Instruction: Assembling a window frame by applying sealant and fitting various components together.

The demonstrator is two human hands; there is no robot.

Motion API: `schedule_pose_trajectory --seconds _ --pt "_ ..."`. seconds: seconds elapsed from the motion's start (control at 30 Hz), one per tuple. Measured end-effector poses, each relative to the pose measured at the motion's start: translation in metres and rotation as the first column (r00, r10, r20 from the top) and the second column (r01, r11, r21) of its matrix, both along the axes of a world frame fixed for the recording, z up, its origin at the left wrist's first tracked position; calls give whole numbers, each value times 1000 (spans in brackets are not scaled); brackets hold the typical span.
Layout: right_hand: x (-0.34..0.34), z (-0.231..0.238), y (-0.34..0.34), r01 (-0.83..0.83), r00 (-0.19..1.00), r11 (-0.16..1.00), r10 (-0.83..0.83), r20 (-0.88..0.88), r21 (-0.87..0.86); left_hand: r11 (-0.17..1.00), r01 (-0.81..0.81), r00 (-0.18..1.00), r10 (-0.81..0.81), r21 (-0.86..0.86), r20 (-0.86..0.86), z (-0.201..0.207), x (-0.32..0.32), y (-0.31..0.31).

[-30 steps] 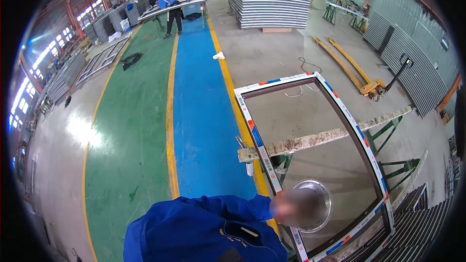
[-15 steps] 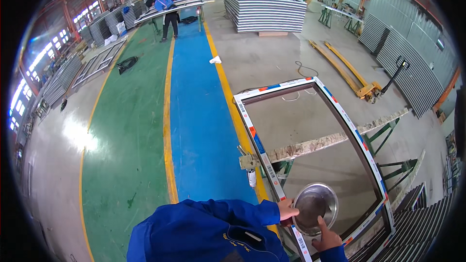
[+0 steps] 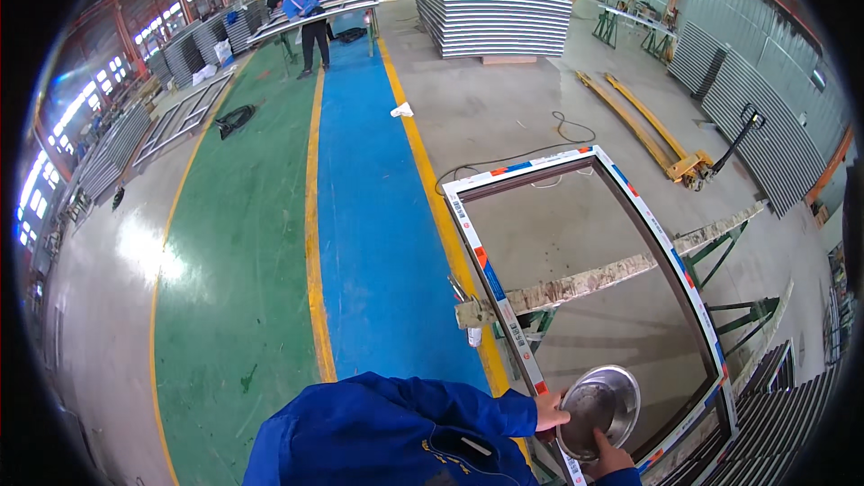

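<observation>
A round, shiny metal bowl (image 3: 627, 396) is at the lower right, over the near left side of a rectangular window frame (image 3: 516, 331) with printed protective film. My left hand (image 3: 550, 412) is closed at the bowl's left rim, its thumb on the edge; a dark reddish thing partly shows beneath this hand, too hidden to name. From the lower edge my right hand (image 3: 614, 459) reaches in with one finger stretched over the bowl's inside, holding nothing I can see. Its other fingers are mostly hidden. The bowl's bottom looks greyish; its contents are unclear.
A mottled beam (image 3: 585, 281) on green trestle legs (image 3: 717, 256) supports the frame. Beyond stand a yellow pallet jack (image 3: 677, 162) and a big stack of profiles (image 3: 490, 22). A cable (image 3: 567, 132) lies behind the frame. A co-worker in blue (image 3: 301, 4) bends over a far table.
The frame, bowl and both hands appear slightly lower and further right, as the view has shifted. My right finger reaches into the bowl much as before. The far co-worker has shifted slightly.
</observation>
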State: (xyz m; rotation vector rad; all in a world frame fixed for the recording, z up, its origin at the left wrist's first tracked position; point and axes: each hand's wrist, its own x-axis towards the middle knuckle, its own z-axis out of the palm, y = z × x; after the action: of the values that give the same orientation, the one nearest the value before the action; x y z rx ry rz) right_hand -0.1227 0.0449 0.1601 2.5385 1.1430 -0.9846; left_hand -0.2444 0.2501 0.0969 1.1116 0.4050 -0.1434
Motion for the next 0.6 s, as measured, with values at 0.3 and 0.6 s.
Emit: schedule_pose_trajectory --seconds 0.3,0.6 --pt "7 -23 -17 10 1000 998 -12 -27 -65 994 65 998 -63 89 -16 31 0 7" --pt "32 -5 -7 14 1000 991 -13 5 -132 994 6 999 -10 113 39 25 22 -12"
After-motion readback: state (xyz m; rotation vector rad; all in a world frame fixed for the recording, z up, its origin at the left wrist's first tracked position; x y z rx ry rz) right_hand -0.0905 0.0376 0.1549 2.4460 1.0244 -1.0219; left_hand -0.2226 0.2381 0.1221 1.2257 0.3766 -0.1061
